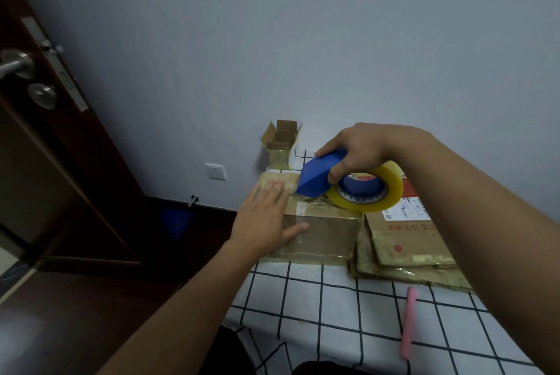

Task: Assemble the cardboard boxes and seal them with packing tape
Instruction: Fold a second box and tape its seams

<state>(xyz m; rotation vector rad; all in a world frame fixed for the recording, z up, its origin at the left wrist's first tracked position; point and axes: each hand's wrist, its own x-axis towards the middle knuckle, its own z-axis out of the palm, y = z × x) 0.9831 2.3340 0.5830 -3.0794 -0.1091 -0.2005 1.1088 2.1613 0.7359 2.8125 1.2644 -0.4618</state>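
**Box held flat, dispenser at its top**

While the closed cardboard box [321,232] sits at the left edge of the checked tabletop [333,314], the left hand [266,220] lies spread and flat on its left top corner, thumb down the front face. The right hand [360,150] grips the blue tape dispenser [318,174], its nose touching the box top just right of the left hand. Flattened boxes [406,244] lie just beside the box's right side.

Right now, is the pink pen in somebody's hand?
No, the pink pen lies alone on the checked tablecloth, untouched.
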